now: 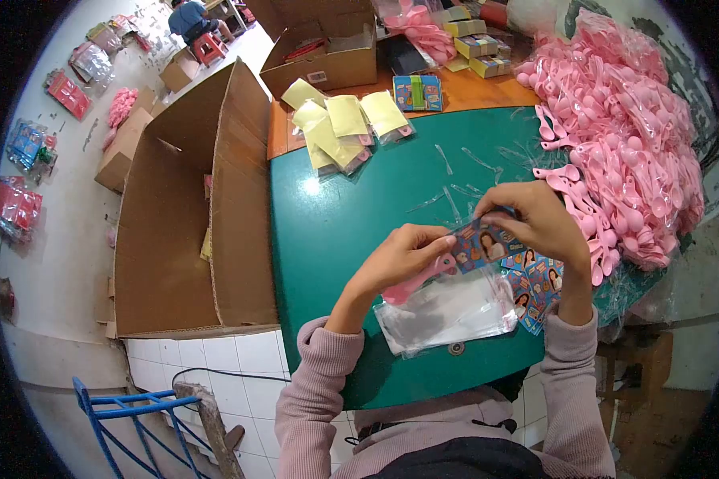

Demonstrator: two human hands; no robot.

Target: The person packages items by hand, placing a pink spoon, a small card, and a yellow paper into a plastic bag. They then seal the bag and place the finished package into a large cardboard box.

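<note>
**When card meets spoon, line them up first**

While the left hand [403,255] grips the pink spoon [409,286] by its handle, with its fingertips on the near end of the printed card [487,243], the right hand [535,219] pinches the card's far end. Both things are held just above the green worktop [343,223], over a loose stack of clear bags [447,311]. The step seems to be laying the card against the spoon. It would likely go best with the card held flat and taut between the two hands, picture side up, and the spoon's handle running along its length. A light pinch should do, since a hard one could crease the card. More cards [535,289] lie just beside the bags, and a heap of spoons [631,136] is piled at the right.
</note>
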